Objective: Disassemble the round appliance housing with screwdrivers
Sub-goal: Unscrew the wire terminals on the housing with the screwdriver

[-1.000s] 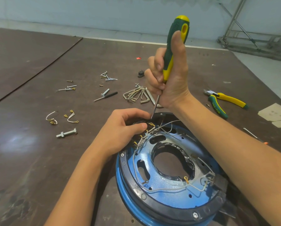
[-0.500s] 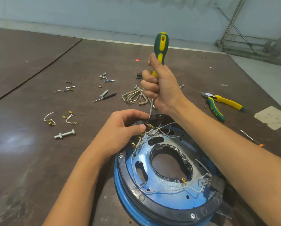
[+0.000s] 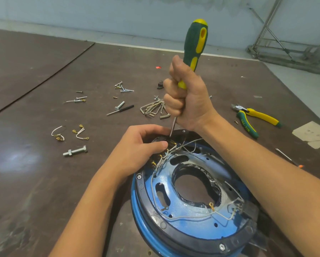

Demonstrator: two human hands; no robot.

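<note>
Tabletop (image 3: 44, 182) carries housing (image 3: 192, 216) under right hand (image 3: 188, 101) gripping screwdriver (image 3: 196, 38).

Pliers (image 3: 261, 115), hex keys (image 3: 151, 109), a bolt (image 3: 75, 151) and loose screws (image 3: 123, 89) lie scattered on the brown table (image 3: 34, 182).

Screwdriver (image 3: 195, 47): handle was dark green with yellow inlays and a yellow cap, shaft bare silver. Housing (image 3: 183, 213) at lower centre was a bright blue plate, scuffed pale in patches, ringed in black, with a blue outer rim. Wires (image 3: 192, 217) across it were off-white, tipped gold. Pliers (image 3: 257, 117) at right had yellow and green grips. Table (image 3: 34, 182) was dark brown, blotchy, with a pale glare patch at left. Hex keys (image 3: 153, 109), bolt (image 3: 75, 151) and screws (image 3: 123, 88) were silver. Wire offcuts (image 3: 58, 134) at left were white with brass ends. Scrap (image 3: 158, 67) at upper centre was red. Cardboard (image 3: 313, 134) at right edge was beige. Wall (image 3: 118, 15) was pale grey-blue.
</note>
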